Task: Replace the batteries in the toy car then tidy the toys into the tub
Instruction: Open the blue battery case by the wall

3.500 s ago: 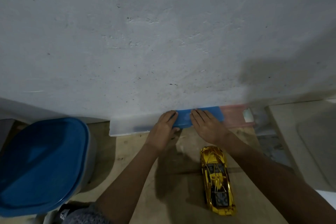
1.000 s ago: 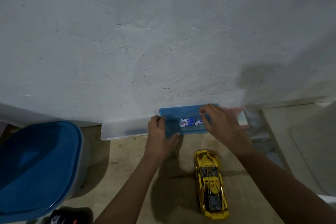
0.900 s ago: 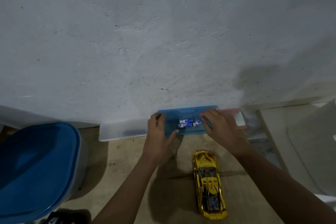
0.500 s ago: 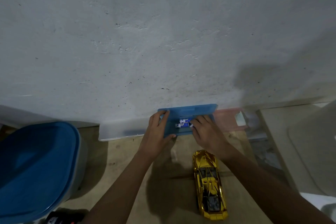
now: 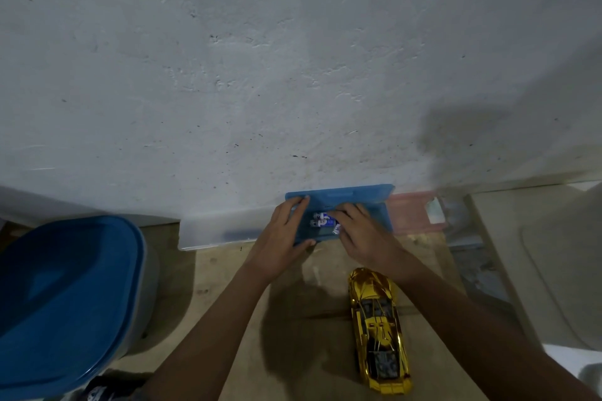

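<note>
The batteries [image 5: 324, 222] lie in an open blue case [image 5: 358, 197] at the foot of the wall [image 5: 293, 58]. The left hand [image 5: 281, 241] grips the case's left end. The right hand [image 5: 361, 238] has bent fingers on the batteries; whether it pinches one is unclear. The gold car [image 5: 379, 332] sits nearer, on the scuffed tan floor [image 5: 211, 270]. A clear box [image 5: 218, 231] and a pink box [image 5: 410, 210] flank the case. The blue-lidded tub [image 5: 65, 296] stands far left. The wall is rough, speckled grey plaster.

You've got one toy car [image 5: 379, 332], one tub [image 5: 65, 296] and three boxes: clear box [image 5: 215, 231], blue box [image 5: 358, 200], pink box [image 5: 410, 212]. You can count at least two batteries [image 5: 322, 222] (partly covered).
</note>
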A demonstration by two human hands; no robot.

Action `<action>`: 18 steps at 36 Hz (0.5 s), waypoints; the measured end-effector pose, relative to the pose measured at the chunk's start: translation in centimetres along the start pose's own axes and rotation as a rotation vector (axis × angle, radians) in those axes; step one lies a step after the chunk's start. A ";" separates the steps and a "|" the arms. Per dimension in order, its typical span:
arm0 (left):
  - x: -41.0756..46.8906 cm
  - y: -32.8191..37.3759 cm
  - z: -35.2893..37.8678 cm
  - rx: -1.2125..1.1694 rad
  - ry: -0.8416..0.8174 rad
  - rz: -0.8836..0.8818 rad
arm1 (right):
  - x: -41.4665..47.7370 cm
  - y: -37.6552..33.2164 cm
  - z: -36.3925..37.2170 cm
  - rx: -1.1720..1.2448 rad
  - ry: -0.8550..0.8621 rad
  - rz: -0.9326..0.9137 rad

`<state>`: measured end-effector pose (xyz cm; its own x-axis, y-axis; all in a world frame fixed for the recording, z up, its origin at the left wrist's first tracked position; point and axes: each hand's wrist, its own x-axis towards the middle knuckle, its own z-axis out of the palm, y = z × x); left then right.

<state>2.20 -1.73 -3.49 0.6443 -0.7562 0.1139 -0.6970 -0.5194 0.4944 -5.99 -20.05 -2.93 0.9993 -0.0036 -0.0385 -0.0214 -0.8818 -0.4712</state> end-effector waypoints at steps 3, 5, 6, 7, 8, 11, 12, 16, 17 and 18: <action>0.0 0.0 -0.2 -0.022 -0.022 -0.013 | -0.2 0.5 -0.9 0.004 -0.068 0.038; 0.0 -0.1 -0.3 -0.034 -0.047 -0.028 | 0.0 0.8 -1.5 0.022 -0.099 0.077; 0.0 -0.1 -0.4 -0.040 -0.057 -0.036 | 0.2 0.9 -1.7 0.032 -0.104 0.092; 0.0 -0.1 -0.4 -0.045 -0.066 -0.043 | 0.5 1.0 -1.9 0.037 -0.110 0.110; 0.0 -0.1 -0.4 -0.049 -0.075 -0.051 | 0.8 1.1 -2.1 0.033 -0.124 0.127; 0.0 0.0 -0.5 -0.064 -0.099 -0.069 | 1.7 1.1 -2.5 -0.002 -0.201 0.169; 0.0 0.0 -0.6 -0.067 -0.106 -0.072 | 1.9 1.2 -2.6 0.001 -0.221 0.178; 0.0 -0.1 -0.6 -0.075 -0.114 -0.072 | 1.9 0.8 -2.5 0.036 -0.254 0.199; 0.0 -0.2 -0.6 -0.075 -0.113 -0.070 | 1.7 0.6 -2.2 0.054 -0.240 0.176; 0.0 -0.2 -0.5 -0.077 -0.113 -0.069 | 1.5 0.4 -1.9 0.063 -0.215 0.139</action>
<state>2.50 -1.43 -3.11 0.6474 -0.7620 -0.0178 -0.6235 -0.5429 0.5625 -4.40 -21.33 -1.53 0.9569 -0.0164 -0.2899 -0.1667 -0.8486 -0.5022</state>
